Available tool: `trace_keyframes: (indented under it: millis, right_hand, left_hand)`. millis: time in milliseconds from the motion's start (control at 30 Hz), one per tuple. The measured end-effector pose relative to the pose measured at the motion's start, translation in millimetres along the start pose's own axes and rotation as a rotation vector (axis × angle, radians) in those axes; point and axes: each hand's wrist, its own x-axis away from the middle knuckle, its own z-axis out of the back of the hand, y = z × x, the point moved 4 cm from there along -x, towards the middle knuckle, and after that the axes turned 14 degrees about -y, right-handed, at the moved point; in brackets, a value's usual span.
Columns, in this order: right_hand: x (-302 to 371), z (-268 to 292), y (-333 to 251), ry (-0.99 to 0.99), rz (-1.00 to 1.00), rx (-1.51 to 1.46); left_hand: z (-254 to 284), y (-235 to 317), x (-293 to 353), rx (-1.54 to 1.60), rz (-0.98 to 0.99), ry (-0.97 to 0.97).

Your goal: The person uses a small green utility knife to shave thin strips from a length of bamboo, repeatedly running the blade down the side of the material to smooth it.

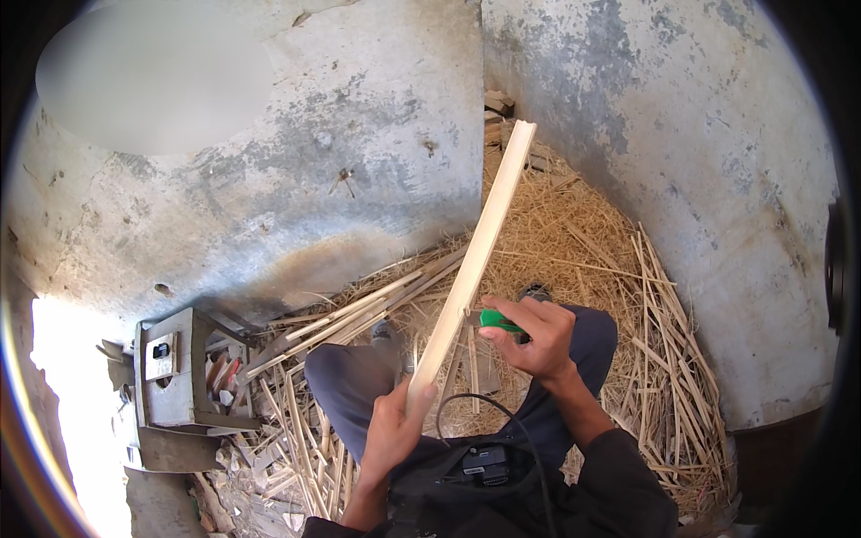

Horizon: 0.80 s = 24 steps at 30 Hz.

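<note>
A long pale strip of wood or bamboo (480, 251) slants up and away between my knees, its far end near the corner of the walls. My left hand (395, 426) is closed around its lower end, thumb along the face. In my right hand (541, 339) is a green-handled knife (495, 320), gripped by thumb and fingers. Its short blade meets the right edge of the strip around mid-length; a small curl seems to stand at that spot. The rest of the handle is hidden by my fingers.
Fine shavings (560, 224) cover the floor ahead. Loose thin sticks (668, 394) pile along the right wall, and longer strips (359, 314) lie to the left. A worn wooden box (175, 408) stands at far left. A black cable (529, 430) loops across my lap.
</note>
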Motion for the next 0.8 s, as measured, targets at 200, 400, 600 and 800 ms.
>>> trace_keyframes:
  millis: [200, 400, 600, 800]
  right_hand:
    - [-5, 4, 3, -0.056, -0.028, 0.029]
    - [-8, 8, 13, -0.059, -0.062, 0.008]
    - [-15, 18, 44, 0.024, -0.211, -0.087]
    - [-21, 22, 80, 0.016, -0.305, -0.030]
  left_hand:
    - [-1, -9, 6, 0.020, 0.037, -0.015]
    - [-3, -13, 11, 0.028, 0.066, -0.029]
    - [-6, -22, 19, 0.019, 0.058, -0.067]
    - [-7, -33, 26, 0.016, 0.121, -0.125]
